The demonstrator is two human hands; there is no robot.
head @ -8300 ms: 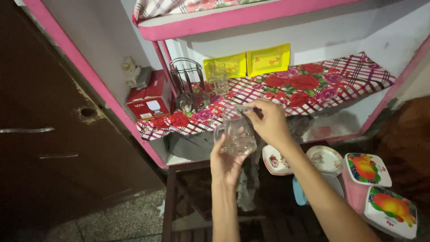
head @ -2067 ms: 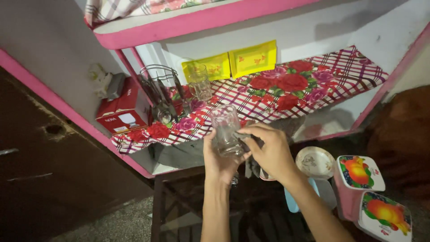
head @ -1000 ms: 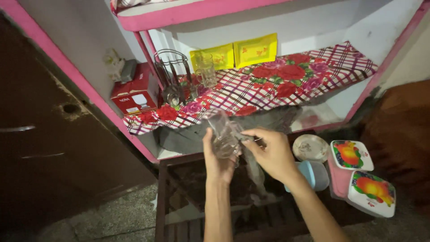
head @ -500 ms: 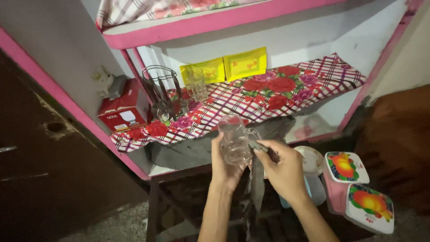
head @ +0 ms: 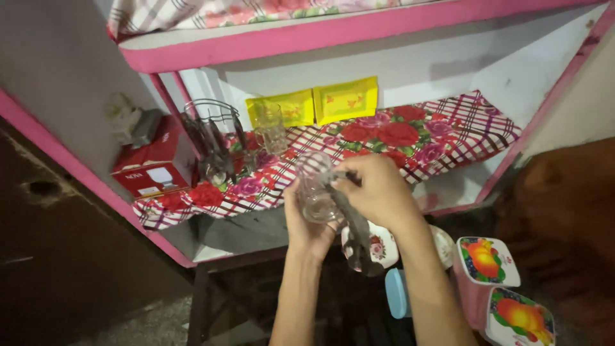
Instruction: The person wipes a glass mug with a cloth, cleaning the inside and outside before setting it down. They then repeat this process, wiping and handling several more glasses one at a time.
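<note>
We see first the big pink-edged shelf unit (head: 301, 45), which stands beyond our fingers and fills most of the view. Its middle shelf carries a checked cloth with red flowers (head: 384, 138), spread just behind our fingertips. At the back of this cloth two yellow trays (head: 346, 99) lean on the wall, well beyond our fingers. To the left of our fingers, on the same cloth, there is a red box (head: 150, 166), then a wire holder (head: 214, 144) with dark things in it, and a clear glass mug (head: 270, 128) in front of the trays.

Below and to the right of our fingers stand two pink containers with fruit pictures on the lids (head: 506, 295), and near them a light blue piece (head: 397, 293) and a small flowered plate (head: 375, 247), which is just under our right wrist.

Our left hand (head: 307, 221) is closed around the clear glass (head: 315, 189) from below and behind, with the fingers wrapped on its side. The glass stands nearly upright in front of the shelf edge. Our right hand (head: 375, 189) is clenched on a grey cloth (head: 352, 224) and presses it against the right side of the glass; the rest of the cloth hangs down under the fingers.
</note>
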